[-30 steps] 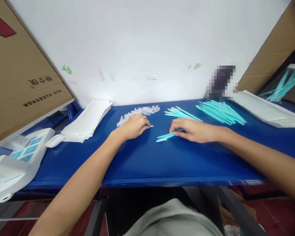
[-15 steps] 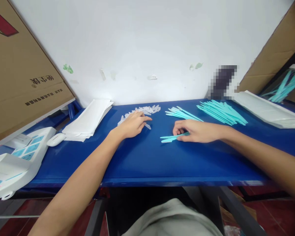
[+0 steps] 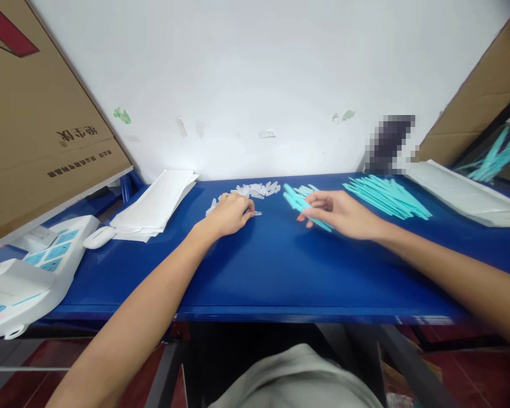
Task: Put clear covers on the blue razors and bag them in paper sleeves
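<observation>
In my right hand (image 3: pixel 338 214) are a few slim turquoise eyebrow razors (image 3: pixel 296 198), pinched between thumb and fingers and lifted off the table, their far ends pointing up and left. My left hand (image 3: pixel 233 214) rests low over the table with curled fingers. A small translucent blade cap (image 3: pixel 257 213) pokes out at its fingertips. Just beyond that hand lies a scattered pile of the same caps (image 3: pixel 259 189), partly covered by it. A small group of razors (image 3: pixel 308 189) lies behind my right hand, and a larger heap (image 3: pixel 386 195) is to its right.
White paper sheets (image 3: pixel 153 207) lie at the left beside a white mouse-shaped object (image 3: pixel 99 238) and a white device with blue keys (image 3: pixel 55 266). A pale flat packet (image 3: pixel 471 195) is far right. A white wall backs the blue table (image 3: pixel 259 277); a large carton (image 3: pixel 46 113) stands left.
My right hand has raised the razors off the table and tilted them upward. My left hand's fingers have gone from extended to curled in at the cap.
</observation>
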